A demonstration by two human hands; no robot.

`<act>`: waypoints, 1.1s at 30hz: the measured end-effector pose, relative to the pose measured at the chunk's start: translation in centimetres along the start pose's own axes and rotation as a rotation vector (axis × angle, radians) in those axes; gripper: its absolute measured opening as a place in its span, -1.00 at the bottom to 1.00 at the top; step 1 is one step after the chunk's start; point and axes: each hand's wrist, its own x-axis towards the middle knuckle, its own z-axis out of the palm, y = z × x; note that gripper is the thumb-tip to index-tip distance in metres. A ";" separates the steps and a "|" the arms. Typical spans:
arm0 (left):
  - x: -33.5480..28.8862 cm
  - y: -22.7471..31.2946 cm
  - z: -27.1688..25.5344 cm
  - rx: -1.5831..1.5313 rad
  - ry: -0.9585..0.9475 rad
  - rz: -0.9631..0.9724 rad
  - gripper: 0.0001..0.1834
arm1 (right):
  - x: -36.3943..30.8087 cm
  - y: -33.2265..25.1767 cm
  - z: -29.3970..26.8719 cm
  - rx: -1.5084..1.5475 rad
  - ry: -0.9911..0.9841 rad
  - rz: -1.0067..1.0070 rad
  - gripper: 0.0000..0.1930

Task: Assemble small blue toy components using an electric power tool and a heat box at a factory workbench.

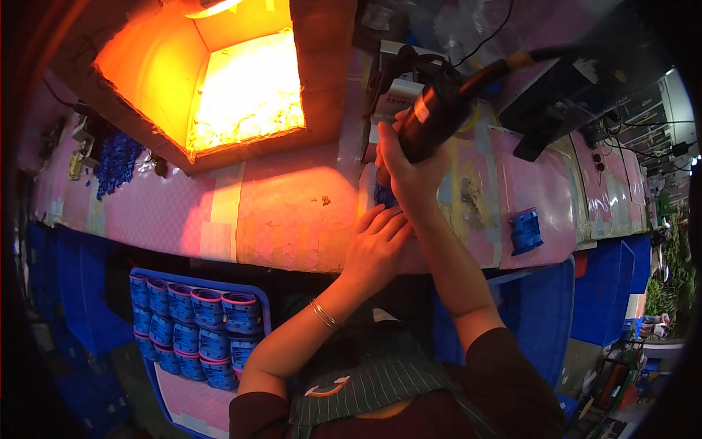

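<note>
My right hand [411, 172] is wrapped round a black corded power tool [431, 124], shaped like an electric screwdriver. The tool tilts, with its cable end up to the right and its working end down toward the bench. My left hand [380, 238] rests on the pink-covered bench [292, 219], just below the right one. Its fingers are bent against a small dark blue plastic part [384, 194], mostly hidden by both hands. Where the tool's tip meets the part cannot be made out.
A cardboard box [197, 157] glowing orange inside stands at the far left. A blue tray [267, 293] of blue ring-shaped pieces sits below the bench. One blue piece [526, 231] lies to the right; a blue heap [117, 162] lies far left. The tool's cable [486, 77] runs upward right.
</note>
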 end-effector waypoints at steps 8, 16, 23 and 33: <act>0.2 0.5 -0.4 0.035 -0.013 0.000 -0.54 | 3.5 -4.9 -6.0 0.073 0.121 0.099 -0.70; 0.7 0.9 -0.3 0.045 -0.022 0.002 -0.55 | 4.8 2.7 -17.6 -0.231 0.158 0.354 -0.60; 0.4 0.7 -0.5 0.064 -0.032 -0.012 -0.55 | 0.9 -1.1 -31.0 -0.759 -0.436 0.259 -0.09; 0.5 0.6 -0.6 0.022 0.025 0.010 -0.56 | -5.6 -5.8 -33.3 -0.923 -0.567 0.362 0.20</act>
